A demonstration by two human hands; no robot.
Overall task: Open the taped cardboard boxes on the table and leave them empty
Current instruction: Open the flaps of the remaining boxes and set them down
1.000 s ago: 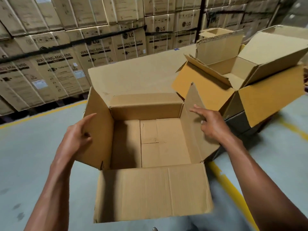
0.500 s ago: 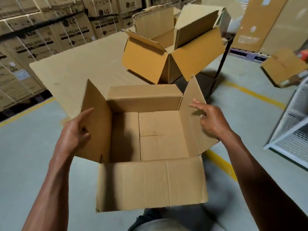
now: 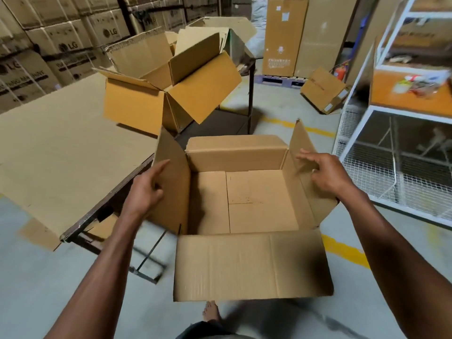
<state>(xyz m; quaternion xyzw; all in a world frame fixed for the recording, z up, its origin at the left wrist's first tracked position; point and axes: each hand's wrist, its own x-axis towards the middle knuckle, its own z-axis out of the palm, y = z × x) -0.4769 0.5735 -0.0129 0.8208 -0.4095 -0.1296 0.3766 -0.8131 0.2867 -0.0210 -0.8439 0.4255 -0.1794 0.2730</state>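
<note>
Two hands carry an open cardboard box (image 3: 256, 201) in mid-air, off the table (image 3: 61, 152). The left hand (image 3: 146, 189) grips its left flap, fingers curled behind the flap; the right hand (image 3: 327, 174) pinches the right flap. The corrugated brown interior is bare and creased. A second open box (image 3: 151, 104) sits on the cardboard-covered table, above a grey concrete floor (image 3: 31, 277) striped yellow.

Only readable stuff is on the stacked brown cardboard cartons (image 3: 61, 45) along the back-left wall: the "LG" logo is printed on several of them, clearest around the middle of the stack. One lower carton has bigger black lettering, but it's too blurred and cut off to make out.
</note>
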